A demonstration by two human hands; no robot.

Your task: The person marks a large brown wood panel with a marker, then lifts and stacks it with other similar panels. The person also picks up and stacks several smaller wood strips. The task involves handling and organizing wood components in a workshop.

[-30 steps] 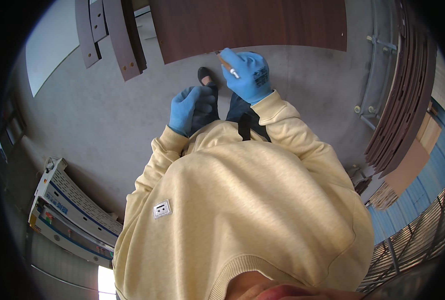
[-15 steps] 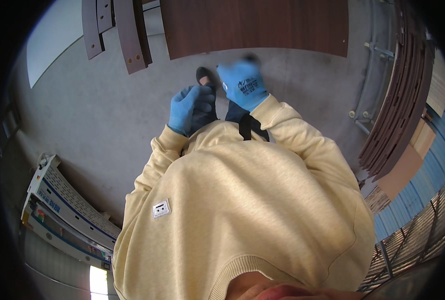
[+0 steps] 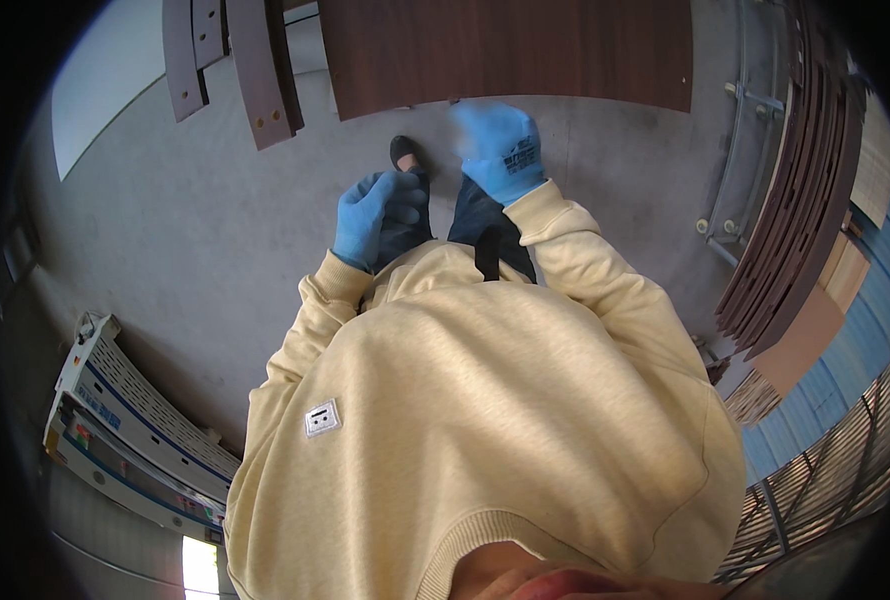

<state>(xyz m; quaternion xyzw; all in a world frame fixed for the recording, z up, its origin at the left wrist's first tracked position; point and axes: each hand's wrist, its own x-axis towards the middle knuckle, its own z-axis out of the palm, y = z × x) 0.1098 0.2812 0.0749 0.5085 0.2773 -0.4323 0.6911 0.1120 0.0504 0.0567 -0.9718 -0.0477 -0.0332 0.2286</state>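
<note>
We see the right hand (image 3: 505, 150), in its blue glove, raised just before the near edge of the dark brown board (image 3: 510, 50), which lies ahead of us at the top of the view; the fingers are bent inward and their tips are blurred, so we cannot tell whether they grasp anything, nor whether they touch the board or stop just short of it; the left hand (image 3: 373, 212), also gloved in blue, is loosely bent rather than clenched, before the left trouser leg, well apart from the board, and we see nothing in it; we judge the step in hand to be work by the right hand alone at the board's near edge, and we think the next move there calls for steady fingertips and a clear sight of that edge, with the left hand available as a brace; a dark shoe (image 3: 400, 150) stands on the grey floor (image 3: 215, 220) near the same edge; to the left of the board we have narrow brown strips with holes (image 3: 260, 85) and, farther left, a white sheet (image 3: 110, 80); to the right stand a metal frame (image 3: 750, 100) and a stack of brown panels (image 3: 800, 200).
</note>
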